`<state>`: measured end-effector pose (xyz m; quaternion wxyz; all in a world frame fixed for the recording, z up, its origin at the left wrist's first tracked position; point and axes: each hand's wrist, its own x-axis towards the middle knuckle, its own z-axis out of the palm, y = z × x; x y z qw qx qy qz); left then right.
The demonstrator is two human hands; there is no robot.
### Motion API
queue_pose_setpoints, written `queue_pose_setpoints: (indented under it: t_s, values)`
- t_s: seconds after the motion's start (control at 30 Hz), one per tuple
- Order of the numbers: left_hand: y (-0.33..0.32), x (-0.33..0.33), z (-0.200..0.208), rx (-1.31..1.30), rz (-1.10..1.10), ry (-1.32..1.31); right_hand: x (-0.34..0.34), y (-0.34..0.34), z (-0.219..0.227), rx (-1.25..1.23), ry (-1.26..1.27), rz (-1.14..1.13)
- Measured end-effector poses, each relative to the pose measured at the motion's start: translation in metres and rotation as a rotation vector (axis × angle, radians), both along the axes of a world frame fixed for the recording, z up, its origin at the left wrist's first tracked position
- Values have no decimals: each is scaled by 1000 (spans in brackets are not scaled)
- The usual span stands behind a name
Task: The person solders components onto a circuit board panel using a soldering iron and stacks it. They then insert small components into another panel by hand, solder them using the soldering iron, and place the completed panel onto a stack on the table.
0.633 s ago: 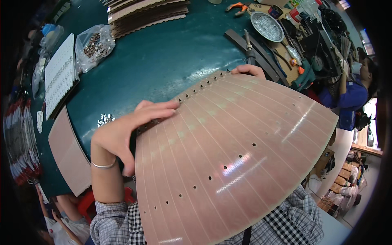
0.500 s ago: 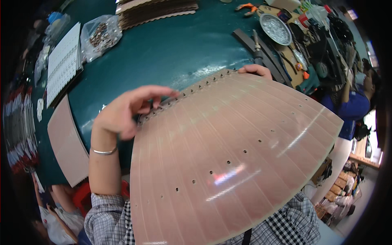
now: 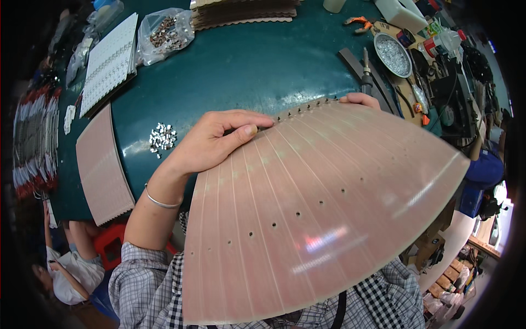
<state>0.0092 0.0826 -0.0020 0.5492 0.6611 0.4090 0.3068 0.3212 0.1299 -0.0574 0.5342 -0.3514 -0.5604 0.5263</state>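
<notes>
A large curved pinkish-beige sheet (image 3: 307,181), shaped like a fan, is tilted up against my lap. Pale lines fan out across it, and a row of small holes crosses its middle. Small dark metal clips (image 3: 299,111) stick up along its far, shorter edge. My left hand (image 3: 219,134) grips that edge at the left, thumb lying on the face and fingers along the rim. At the edge's right end my right hand (image 3: 360,100) holds on with its fingers curled over; the rest of it is hidden behind the sheet.
On the green table (image 3: 230,66) lie a pile of small metal pieces (image 3: 163,138), another pinkish sheet (image 3: 104,164), white perforated sheets (image 3: 112,60) and a bag of metal bits (image 3: 166,35). A soldering iron (image 3: 366,71) and a metal bowl (image 3: 393,54) are at right.
My left hand, blurred above the edge before, has come down onto it with the thumb on the sheet. The view has shifted, and the pile of metal pieces now shows.
</notes>
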Motion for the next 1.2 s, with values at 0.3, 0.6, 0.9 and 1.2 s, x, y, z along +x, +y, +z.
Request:
queue_pose_setpoints:
  t_s: [0.3, 0.6, 0.9, 1.2]
  values:
    - [-75, 14, -13, -804, 214, -1040, -63, -12, 22, 82, -538, -411]
    - [-119, 38, -27, -1125, 292, -1232, -52, -52, 48, 382, -501, -292]
    - [-111, 44, -31, -1359, 194, -1506, -12, -107, 43, 39, -72, -27]
    - [-110, 51, -31, -1282, 294, -1201, -20, -114, 50, -51, -78, -72]
